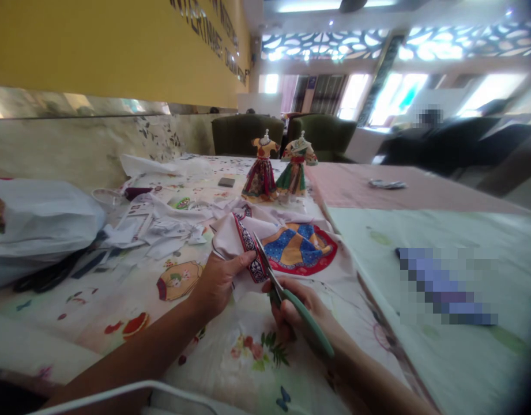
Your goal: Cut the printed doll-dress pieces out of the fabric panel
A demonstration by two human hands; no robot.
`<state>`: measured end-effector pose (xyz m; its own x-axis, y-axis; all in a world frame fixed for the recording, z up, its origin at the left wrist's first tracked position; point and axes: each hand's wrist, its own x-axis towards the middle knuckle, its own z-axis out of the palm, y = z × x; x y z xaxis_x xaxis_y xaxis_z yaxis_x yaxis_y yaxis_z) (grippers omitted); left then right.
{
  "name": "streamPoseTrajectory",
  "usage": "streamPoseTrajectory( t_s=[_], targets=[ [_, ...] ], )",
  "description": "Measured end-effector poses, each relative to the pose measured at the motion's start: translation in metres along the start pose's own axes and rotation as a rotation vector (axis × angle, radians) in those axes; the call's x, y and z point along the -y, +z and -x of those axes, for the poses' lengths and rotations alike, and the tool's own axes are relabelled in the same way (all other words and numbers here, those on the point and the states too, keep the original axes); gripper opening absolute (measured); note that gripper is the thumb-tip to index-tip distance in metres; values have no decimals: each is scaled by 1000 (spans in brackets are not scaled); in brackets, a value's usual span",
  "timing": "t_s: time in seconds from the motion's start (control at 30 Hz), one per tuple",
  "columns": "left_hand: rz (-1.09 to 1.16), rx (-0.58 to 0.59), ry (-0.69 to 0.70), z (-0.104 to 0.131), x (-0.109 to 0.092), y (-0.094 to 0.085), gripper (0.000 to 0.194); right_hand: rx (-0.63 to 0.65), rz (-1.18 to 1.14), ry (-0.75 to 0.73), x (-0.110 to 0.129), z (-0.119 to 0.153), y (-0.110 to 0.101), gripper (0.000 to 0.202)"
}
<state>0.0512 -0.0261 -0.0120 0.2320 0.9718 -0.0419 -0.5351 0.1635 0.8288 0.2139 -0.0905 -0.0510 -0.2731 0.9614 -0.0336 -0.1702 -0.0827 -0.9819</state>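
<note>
Pinched between thumb and fingers of my left hand is a piece of white printed fabric with a dark patterned, red-edged border strip. My right hand grips green-handled scissors, whose blades point up and away along the border strip, close to my left thumb. Behind the blades, a printed blue and yellow panel with a red rim lies on the white cloth. A cut-out tan piece with a floral print rests left of my left hand.
Two small dress forms in a maroon skirt and a green skirt stand at the back. White scraps and a white bag lie to the left. A pixelated blue object is on the pale green table covering.
</note>
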Motion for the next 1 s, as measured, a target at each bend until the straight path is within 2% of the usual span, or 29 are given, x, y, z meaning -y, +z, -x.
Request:
streamPoseTrajectory(
  t_s=[0.17, 0.53, 1.0],
  targets=[
    [-8, 15, 16, -1, 2, -3, 60, -1, -3, 0, 0, 0, 0, 69],
    [6, 38, 8, 1, 3, -2, 57, -2, -37, 1, -8, 2, 0, 66],
    [3, 4, -23, 2, 4, -2, 62, -37, -33, 26, -10, 3, 1, 63]
  ],
)
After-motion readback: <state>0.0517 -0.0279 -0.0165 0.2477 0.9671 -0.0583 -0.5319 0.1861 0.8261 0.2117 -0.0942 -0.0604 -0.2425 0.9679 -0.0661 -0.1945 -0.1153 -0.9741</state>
